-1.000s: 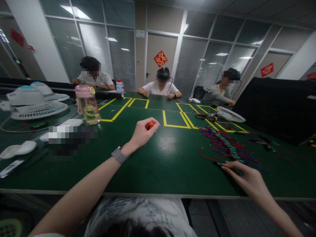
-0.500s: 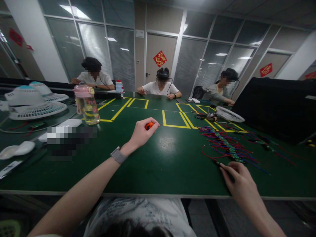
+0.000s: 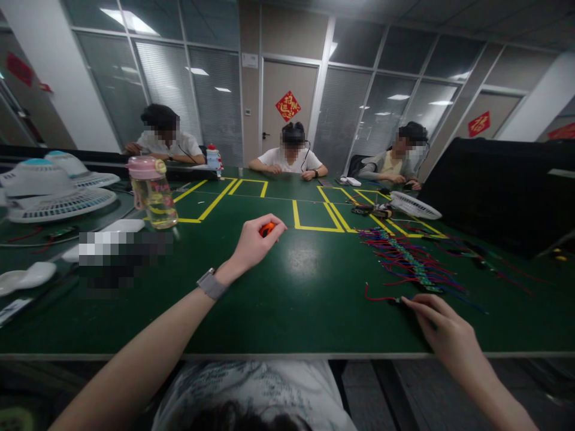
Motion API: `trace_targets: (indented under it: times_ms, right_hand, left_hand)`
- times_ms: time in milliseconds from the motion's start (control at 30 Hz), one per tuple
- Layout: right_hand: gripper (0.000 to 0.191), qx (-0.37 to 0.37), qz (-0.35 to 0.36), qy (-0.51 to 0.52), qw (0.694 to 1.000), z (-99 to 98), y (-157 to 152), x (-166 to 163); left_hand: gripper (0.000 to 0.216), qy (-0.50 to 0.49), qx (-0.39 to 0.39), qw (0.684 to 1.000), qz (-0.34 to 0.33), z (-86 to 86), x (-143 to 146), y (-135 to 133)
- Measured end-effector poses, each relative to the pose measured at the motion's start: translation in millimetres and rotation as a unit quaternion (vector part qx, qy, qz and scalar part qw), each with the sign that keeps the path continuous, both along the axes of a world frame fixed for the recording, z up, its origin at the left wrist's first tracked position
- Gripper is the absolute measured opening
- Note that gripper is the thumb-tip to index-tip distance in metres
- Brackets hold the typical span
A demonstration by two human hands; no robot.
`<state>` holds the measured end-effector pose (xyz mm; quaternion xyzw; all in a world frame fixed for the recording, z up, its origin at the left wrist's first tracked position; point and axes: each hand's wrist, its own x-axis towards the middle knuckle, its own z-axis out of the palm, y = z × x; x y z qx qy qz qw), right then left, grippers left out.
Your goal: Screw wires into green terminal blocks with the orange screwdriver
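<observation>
My left hand (image 3: 259,242) is closed around a small orange and black object (image 3: 267,229), mostly hidden by the fingers, above the green table. At the front right, my right hand (image 3: 442,320) pinches a small circuit board (image 3: 398,300) with a red wire trailing to the left. Just beyond that hand lies a long row of green circuit boards (image 3: 411,260), close together, with red and blue wires spreading out on both sides.
A pink-lidded bottle (image 3: 155,194) and white fans (image 3: 63,191) stand at the left. Yellow tape (image 3: 317,228) marks rectangles on the table (image 3: 233,326). A large black object (image 3: 498,194) stands at the right. Three people sit across the table.
My right hand has shifted slightly right, and the red wire of its board now lies flatter toward the left. My left hand keeps its grip. The view has moved a little.
</observation>
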<state>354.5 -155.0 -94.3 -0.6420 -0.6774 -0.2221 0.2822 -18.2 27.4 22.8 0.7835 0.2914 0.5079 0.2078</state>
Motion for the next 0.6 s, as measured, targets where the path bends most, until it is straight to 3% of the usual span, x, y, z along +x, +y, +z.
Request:
trace_targets:
  times_ms: [267, 467, 600]
  right_hand:
    - [0.043, -0.022, -0.099, -0.059, 0.993, -2.3, -11.6, 22.7]
    - [0.05, -0.064, -0.2, -0.125, 0.97, -2.1, -21.5, 12.9]
    - [0.058, -0.083, -0.246, -0.109, 0.959, -9.3, -18.4, 10.1]
  left_hand:
    - [0.02, 0.006, 0.0, 1.0, 0.011, -1.0, 0.2, 1.8]
    - [0.021, 0.012, 0.001, 1.0, 0.008, -0.3, 0.1, 0.4]
    - [0.02, 0.009, -0.004, 1.0, 0.0, -1.5, 0.0, 0.8]
